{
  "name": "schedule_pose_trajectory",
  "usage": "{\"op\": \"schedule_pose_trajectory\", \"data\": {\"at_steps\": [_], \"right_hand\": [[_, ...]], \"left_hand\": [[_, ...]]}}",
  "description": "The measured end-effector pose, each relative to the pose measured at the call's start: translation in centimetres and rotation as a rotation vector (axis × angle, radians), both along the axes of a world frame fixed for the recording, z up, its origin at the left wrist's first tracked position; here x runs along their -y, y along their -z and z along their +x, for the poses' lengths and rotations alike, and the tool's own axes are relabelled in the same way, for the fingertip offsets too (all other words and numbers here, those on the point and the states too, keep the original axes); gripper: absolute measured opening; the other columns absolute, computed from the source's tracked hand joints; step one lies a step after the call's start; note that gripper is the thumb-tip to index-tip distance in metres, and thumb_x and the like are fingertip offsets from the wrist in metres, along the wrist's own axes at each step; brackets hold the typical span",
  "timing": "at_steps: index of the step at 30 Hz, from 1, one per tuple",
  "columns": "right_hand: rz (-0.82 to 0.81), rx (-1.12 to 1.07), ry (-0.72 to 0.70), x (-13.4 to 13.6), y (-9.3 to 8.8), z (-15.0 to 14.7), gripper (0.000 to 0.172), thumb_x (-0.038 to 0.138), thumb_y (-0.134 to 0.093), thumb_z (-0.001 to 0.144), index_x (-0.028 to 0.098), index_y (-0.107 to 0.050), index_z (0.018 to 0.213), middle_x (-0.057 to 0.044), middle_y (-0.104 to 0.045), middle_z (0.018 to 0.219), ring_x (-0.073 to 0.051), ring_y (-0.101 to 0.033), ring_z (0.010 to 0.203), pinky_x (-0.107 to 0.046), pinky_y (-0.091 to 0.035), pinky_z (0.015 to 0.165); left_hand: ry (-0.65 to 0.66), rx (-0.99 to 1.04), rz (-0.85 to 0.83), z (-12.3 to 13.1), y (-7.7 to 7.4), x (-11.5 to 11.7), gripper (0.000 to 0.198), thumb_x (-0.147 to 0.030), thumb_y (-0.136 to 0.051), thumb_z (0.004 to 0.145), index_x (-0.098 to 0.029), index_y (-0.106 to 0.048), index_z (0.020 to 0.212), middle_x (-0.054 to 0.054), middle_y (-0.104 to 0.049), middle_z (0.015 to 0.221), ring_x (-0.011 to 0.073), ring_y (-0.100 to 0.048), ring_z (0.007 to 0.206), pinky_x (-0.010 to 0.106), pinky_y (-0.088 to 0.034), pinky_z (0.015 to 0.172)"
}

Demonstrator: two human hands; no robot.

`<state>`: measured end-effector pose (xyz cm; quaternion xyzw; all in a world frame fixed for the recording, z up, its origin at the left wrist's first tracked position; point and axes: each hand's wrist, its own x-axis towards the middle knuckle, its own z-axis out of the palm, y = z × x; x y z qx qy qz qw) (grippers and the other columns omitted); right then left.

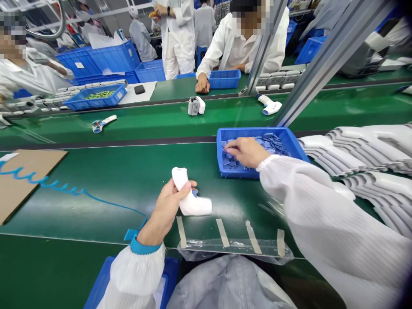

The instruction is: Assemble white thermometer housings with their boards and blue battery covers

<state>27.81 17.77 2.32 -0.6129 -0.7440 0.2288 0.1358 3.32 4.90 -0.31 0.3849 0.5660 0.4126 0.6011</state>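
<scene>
My left hand [169, 205] is wrapped round a white L-shaped plastic shell [193, 205] just above the green table, thumb across its bend. My right hand [246, 151] reaches into a blue tray [291, 141] further back, its fingers curled down on the heap of small blue-grey flat parts [272, 143]; whether they hold one is hidden. Both arms wear white sleeves, and a blue wrist strap [143, 247] sits on the left one.
Stacked white shells [360, 156] lie at the right. A coiled blue cord [48, 183] crosses a cardboard sheet [22, 180] at the left. A taped plastic bag [234, 251] hangs off the near edge. On the belt beyond lie other units [196, 105], with co-workers and blue bins behind.
</scene>
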Motion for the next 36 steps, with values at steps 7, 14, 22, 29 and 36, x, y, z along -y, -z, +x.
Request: {"op": "schedule_pose_trajectory", "data": {"at_steps": [7, 14, 22, 29, 36], "right_hand": [[-0.271, -0.891, 0.186, 10.1, -2.1, 0.9, 0.042, 0.048, -0.073, 0.084, 0.016, -0.075, 0.110, -0.004, -0.070, 0.073, -0.015, -0.066, 0.067, -0.030, -0.058, 0.068], [-0.295, -1.088, 0.246, 14.6, -1.4, -1.0, 0.047, 0.058, -0.072, 0.083, 0.017, -0.075, 0.106, 0.000, -0.061, 0.063, -0.012, -0.055, 0.059, -0.028, -0.051, 0.059], [0.261, -0.531, 0.041, 15.4, -1.4, -0.7, 0.026, 0.042, -0.057, 0.097, 0.037, -0.076, 0.114, -0.003, -0.073, 0.103, -0.024, -0.070, 0.090, -0.041, -0.060, 0.078], [0.473, -0.387, 0.035, 16.1, -0.5, -0.5, 0.032, 0.034, -0.054, 0.100, 0.033, -0.069, 0.129, -0.003, -0.076, 0.108, -0.025, -0.074, 0.093, -0.041, -0.063, 0.079], [0.236, -0.615, 0.294, 16.6, 0.8, -1.0, 0.035, 0.051, -0.060, 0.095, 0.032, -0.074, 0.122, -0.003, -0.075, 0.118, -0.028, -0.073, 0.104, -0.047, -0.059, 0.093]], "left_hand": [[0.215, -0.555, 0.396, 3.1, -2.3, 0.8, 0.028, -0.044, -0.056, 0.099, -0.022, -0.060, 0.115, 0.002, -0.069, 0.098, 0.0185, -0.062, 0.087, 0.031, -0.046, 0.079], [0.448, -0.724, 0.587, 5.3, -3.2, 1.2, 0.024, -0.034, -0.055, 0.102, -0.025, -0.054, 0.124, 0.002, -0.068, 0.119, 0.0221, -0.061, 0.105, 0.036, -0.041, 0.094], [0.722, -0.712, 0.588, 5.0, -4.0, 0.8, 0.028, -0.032, -0.041, 0.107, -0.024, -0.048, 0.132, 0.004, -0.066, 0.122, 0.0231, -0.060, 0.109, 0.038, -0.036, 0.089], [0.629, -0.731, 0.606, 5.6, -3.1, 1.2, 0.027, -0.036, -0.039, 0.108, -0.022, -0.052, 0.127, 0.005, -0.067, 0.121, 0.0226, -0.061, 0.108, 0.037, -0.035, 0.090], [0.629, -0.610, 0.503, 5.8, -4.0, 1.6, 0.034, -0.041, -0.035, 0.109, -0.024, -0.050, 0.134, 0.003, -0.067, 0.123, 0.0218, -0.061, 0.106, 0.036, -0.038, 0.092]]}}
